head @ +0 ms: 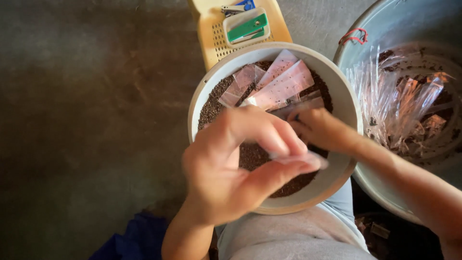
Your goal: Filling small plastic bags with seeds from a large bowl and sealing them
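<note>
Left hand [226,168] raised close under the camera, thumb and fingers pinched shut on a small clear packet [301,159] — held flat above the near half of the bowl [346,101]. Right hand [320,129] lower, down inside the bowl, fingers curled onto the brown grains [255,156] beside a heap of empty clear packets [279,84]; hard to tell whether anything sits in that grip, since the fingertips are hidden behind the left hand's fingers. Pale round bowl resting on the lap, on grey trousers [288,238], filled with dark brown grains, the loose packets lying fanned across the far side of it. Just beyond the bowl's far rim, a yellow perforated stool [211,43] carrying a white case with a green stapler [246,27] in it and a blue-handled tool behind that. To the right, touching close to the bowl, a large metal basin [399,24] with a red rubber band [353,34] hooked at its rim and a pile of filled clear bags [404,106] inside — brown contents showing through. Bare dark floor [86,96] on the left, blue cloth [130,238] near the knee.
</note>
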